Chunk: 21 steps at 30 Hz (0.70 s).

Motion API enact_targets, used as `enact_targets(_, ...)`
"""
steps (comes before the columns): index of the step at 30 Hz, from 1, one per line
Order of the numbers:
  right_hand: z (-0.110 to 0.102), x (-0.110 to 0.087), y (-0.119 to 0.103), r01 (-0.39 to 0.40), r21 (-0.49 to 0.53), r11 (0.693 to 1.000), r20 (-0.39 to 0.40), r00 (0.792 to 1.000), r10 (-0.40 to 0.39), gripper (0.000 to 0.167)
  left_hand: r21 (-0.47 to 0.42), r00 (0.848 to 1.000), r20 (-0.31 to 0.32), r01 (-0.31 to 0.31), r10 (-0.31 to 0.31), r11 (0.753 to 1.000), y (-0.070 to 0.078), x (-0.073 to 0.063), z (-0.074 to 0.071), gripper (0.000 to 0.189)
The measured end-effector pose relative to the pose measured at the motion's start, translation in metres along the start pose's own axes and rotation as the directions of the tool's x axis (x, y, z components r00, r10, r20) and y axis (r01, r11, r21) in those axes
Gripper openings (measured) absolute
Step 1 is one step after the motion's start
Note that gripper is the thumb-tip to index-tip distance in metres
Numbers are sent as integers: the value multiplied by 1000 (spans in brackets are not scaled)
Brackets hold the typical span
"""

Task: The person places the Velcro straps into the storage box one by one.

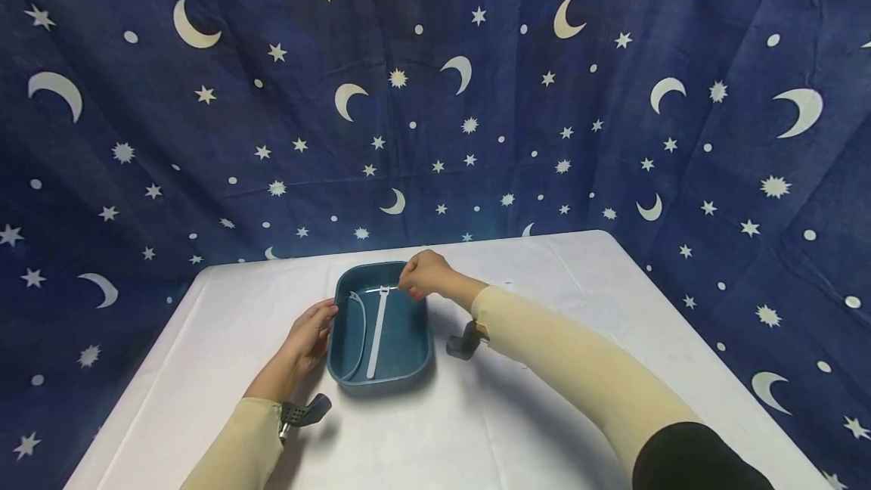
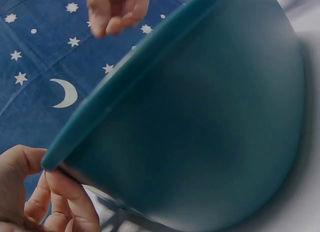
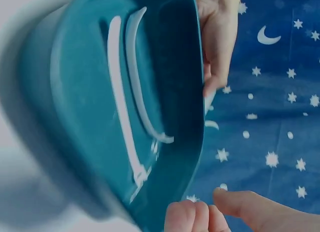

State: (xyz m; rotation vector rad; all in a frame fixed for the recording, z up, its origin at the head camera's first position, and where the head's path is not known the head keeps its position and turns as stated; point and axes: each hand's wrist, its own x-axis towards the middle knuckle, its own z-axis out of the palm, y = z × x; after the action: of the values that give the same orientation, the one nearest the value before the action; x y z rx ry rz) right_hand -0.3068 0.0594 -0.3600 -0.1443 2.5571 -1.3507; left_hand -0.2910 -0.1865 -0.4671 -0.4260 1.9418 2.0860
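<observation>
A deep teal tray (image 1: 410,339) with rounded corners stands on the table. Inside lie two narrow white straps: a straight strap (image 1: 377,333) with a slotted head at its far end, and a curved strap (image 1: 364,324) along the left wall. My left hand (image 1: 309,335) pinches the left rim; in the left wrist view its thumb and index finger (image 2: 70,187) meet at the edge. Over the far right corner hovers my right hand (image 1: 427,274), fingers loosely bent. In the right wrist view its thumb (image 3: 240,199) stands apart from the fingers, with nothing visible between them.
A white cloth covers the table (image 1: 544,399). Behind and to the right hangs a dark blue curtain (image 1: 408,134) with moons and stars. A dark camera mount sits on each wrist. A small dark mark (image 1: 508,283) shows on the cloth right of the tray.
</observation>
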Motion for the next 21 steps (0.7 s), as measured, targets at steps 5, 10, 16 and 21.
enact_targets(5,-33,-9,13,-38,9,999,-32,999,38,17,12,1000,-7,3,-2,1000,-1,0,0,50)
enact_targets(10,-66,-19,31,-79,18,997,-67,995,80,25,2,1000,-8,1,-1,1000,-1,1,1,50)
enact_targets(16,-96,-28,59,-131,16,991,-120,984,132,30,-29,1000,-2,-18,18,999,-1,1,2,47)
enact_targets(21,-112,-33,84,-162,16,987,-148,976,162,31,-32,1000,2,-17,17,999,0,-1,1,49)
